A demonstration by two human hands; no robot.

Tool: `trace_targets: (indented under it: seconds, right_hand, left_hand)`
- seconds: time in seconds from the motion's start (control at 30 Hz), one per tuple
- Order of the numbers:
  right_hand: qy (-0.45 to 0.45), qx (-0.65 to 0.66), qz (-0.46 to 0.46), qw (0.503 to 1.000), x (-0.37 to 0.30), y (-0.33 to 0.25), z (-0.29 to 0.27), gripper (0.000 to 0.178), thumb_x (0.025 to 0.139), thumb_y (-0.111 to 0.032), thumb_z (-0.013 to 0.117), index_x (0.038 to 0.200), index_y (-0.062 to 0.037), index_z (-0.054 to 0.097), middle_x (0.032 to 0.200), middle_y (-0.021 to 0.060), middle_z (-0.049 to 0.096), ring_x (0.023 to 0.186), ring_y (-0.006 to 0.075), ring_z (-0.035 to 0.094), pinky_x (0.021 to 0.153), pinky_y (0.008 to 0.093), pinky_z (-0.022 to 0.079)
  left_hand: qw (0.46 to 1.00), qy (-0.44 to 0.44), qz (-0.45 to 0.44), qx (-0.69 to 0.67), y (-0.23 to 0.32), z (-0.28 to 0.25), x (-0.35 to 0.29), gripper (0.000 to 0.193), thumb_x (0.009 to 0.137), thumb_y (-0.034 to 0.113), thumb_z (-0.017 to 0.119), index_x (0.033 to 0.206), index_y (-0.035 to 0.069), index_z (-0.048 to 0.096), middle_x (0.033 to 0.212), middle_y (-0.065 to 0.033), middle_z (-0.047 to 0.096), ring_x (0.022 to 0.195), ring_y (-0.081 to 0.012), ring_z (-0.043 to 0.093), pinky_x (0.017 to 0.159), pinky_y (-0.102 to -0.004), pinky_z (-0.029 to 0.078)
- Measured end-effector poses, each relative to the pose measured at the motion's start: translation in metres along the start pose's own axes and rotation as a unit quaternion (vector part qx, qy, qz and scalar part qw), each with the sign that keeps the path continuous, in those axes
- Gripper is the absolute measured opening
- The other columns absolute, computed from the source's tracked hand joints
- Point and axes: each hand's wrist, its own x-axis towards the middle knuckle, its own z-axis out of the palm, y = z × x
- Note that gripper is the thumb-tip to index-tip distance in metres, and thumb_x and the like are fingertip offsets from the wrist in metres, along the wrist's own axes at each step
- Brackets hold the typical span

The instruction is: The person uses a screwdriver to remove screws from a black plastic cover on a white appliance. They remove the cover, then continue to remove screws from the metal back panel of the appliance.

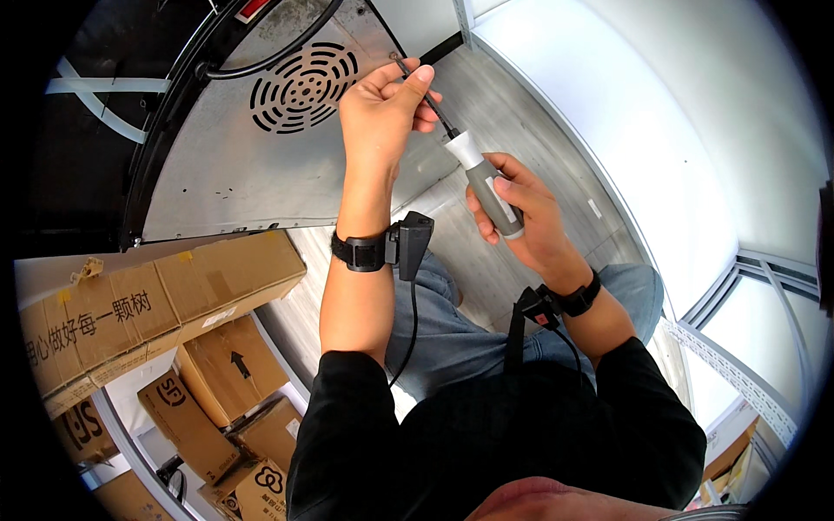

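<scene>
A screwdriver (495,201) with a grey and white handle and a long dark shaft slants up and left toward a metal panel (230,178). Wrapped round its handle is my right hand (534,208). Further up, the thumb and fingers of my left hand (380,108) close on the shaft close to its tip. The tip meets the panel near its upper right edge, by what looks like a small screw (394,56); my fingers partly hide that spot. Left of my left hand, a round pattern of slots (304,87) is cut in the panel.
A black cable (287,52) crosses the panel's upper part. Cardboard boxes (230,273) lie at the left, with more on a shelf below. A white surface (599,113) curves along the right, above a perforated metal rail (738,378). Each wrist wears a strapped, wired device (413,239).
</scene>
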Motion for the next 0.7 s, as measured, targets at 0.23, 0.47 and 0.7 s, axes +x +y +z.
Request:
trace_targets:
  seconds: [0.23, 0.47, 0.7]
  right_hand:
    - [-0.012, 0.003, -0.004, 1.000, 0.0005, 0.0008, -0.0002, 0.037, 0.092, -0.020, 0.046, 0.120, 0.0033, 0.042, 0.080, 0.0128, 0.058, 0.055, 0.0139, 0.053, 0.047, 0.0256, 0.041]
    - [-0.005, 0.013, -0.006, 1.000, 0.0019, 0.0029, 0.0026, 0.036, 0.093, -0.021, 0.046, 0.120, 0.0026, 0.042, 0.079, 0.0129, 0.058, 0.055, 0.0140, 0.053, 0.047, 0.0257, 0.040]
    - [-0.011, 0.004, 0.012, 1.000, 0.0020, -0.0033, 0.0057, 0.036, 0.092, -0.021, 0.047, 0.120, 0.0017, 0.042, 0.079, 0.0120, 0.057, 0.053, 0.0132, 0.052, 0.044, 0.0246, 0.039]
  left_hand:
    - [1.000, -0.003, 0.003, -0.003, 0.0001, -0.0026, 0.0000, 0.033, 0.082, 0.014, 0.069, 0.103, -0.009, 0.059, 0.062, -0.0065, 0.063, 0.052, -0.0093, 0.060, 0.044, -0.0200, 0.046]
    - [1.000, 0.003, 0.010, 0.009, -0.0014, -0.0022, 0.0003, 0.031, 0.083, 0.020, 0.069, 0.100, -0.005, 0.062, 0.066, -0.0082, 0.064, 0.049, -0.0091, 0.057, 0.045, -0.0202, 0.046]
    - [1.000, 0.009, 0.000, 0.009, -0.0014, -0.0036, 0.0006, 0.029, 0.084, 0.024, 0.069, 0.097, -0.002, 0.065, 0.067, -0.0086, 0.064, 0.048, -0.0093, 0.055, 0.045, -0.0209, 0.046]
